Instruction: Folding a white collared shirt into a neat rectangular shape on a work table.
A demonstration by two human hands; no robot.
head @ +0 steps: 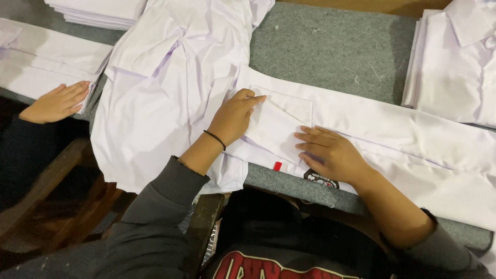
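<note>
Both hands lay flat on a white shirt folded into a long strip on the grey felt surface. The strip's long axis ran from upper left, just past the left hand's fingertips, down to lower right, going off frame beyond the right wrist.

Left hand, w/ a thin black band at the wrist, pressed down near the strip's upper-left end; fingers loosely together, curled a bit, index pointing right onto the chest pocket. Nothing gripped, just pressing.

Right hand rested palm down right beside the pocket, fingers slightly apart, pointing left toward the left hand's. The two sets of fingertips were near each other but apart, pocket between them. Nothing clamped here either.

Just below the right-hand fingers, at the strip's near edge, a small red tag and a dark round badge peeked out.

Behind the left hand, to its left, a second white shirt lay rumpled and spread, hanging over the surface's edge. Well beyond the right-hand fingers, far right, sat a stack of folded white shirts; another pile at top left.

Far left, another person's hand rested on more white cloth, well apart from both hands.
</note>
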